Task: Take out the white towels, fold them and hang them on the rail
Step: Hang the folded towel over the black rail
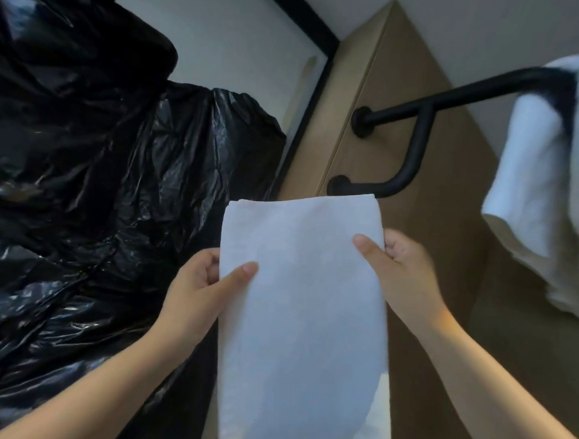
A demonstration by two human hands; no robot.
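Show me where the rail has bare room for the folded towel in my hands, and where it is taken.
The black rail is bare from its wall mounts out to the hung towel; the lower curved bar, just beyond the folded towel, is bare too. The rail's right end is crowded. The black bags fill the left.

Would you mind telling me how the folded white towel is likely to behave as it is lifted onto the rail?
The folded white towel probably stays floppy: it droops below the left hand and right hand. It looks light, held by pinches alone. It should drape over the black rail like the hung towel.
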